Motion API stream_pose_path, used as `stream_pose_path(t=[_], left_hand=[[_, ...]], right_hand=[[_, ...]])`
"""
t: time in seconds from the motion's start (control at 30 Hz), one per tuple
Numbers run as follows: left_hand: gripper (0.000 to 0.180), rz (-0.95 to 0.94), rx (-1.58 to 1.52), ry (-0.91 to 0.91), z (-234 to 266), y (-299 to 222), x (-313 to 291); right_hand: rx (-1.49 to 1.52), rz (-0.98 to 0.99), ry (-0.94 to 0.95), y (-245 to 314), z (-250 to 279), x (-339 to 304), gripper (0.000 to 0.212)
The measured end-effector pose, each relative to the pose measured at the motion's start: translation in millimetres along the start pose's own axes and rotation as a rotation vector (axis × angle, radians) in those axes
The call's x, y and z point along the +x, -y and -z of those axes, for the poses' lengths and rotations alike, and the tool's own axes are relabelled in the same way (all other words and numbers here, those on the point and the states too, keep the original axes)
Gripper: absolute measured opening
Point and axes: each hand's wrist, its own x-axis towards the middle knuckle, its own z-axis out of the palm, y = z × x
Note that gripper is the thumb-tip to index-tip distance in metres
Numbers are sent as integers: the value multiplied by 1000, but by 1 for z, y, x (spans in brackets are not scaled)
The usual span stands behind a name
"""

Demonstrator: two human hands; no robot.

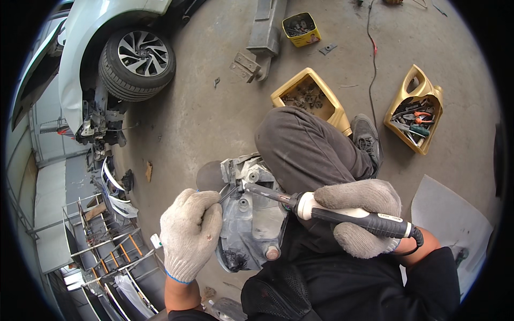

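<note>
My right hand point(365, 216), in a grey-white knit glove, is wrapped round the black-and-white handle of a soldering iron point(302, 205). Its metal barrel points left, with the tip at the upper part of a headlight housing point(256, 224). The housing is grey, dusty plastic and rests against my lap. My left hand point(190, 232), gloved too, is closed at the housing's left edge. Between its thumb and fingers it pinches a thin dark rod point(229, 193) that reaches toward the iron's tip; most of the rod is hidden by the glove.
Past my bent knee lie a cut-open gold jug with small hardware point(285, 92) and another with pliers and screwdrivers point(395, 125). A yellow tub point(304, 39) stands beyond, near a metal post point(265, 32). A cable point(373, 69) crosses the floor. A partly dismantled white car point(80, 48) is at left.
</note>
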Motion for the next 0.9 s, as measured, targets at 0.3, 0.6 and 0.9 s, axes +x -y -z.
stream_pose_path(t=[0.3, 0.6, 0.9], left_hand=[[14, 4, -45, -15, -4, 3, 0], [13, 55, -113, -29, -7, 7, -3], [16, 61, -214, -52, -11, 10, -4]], right_hand=[[51, -12, -38, -6, -6, 1, 42], [9, -136, -43, 14, -3, 17, 35], [445, -500, -126, 19, 16, 28, 49]])
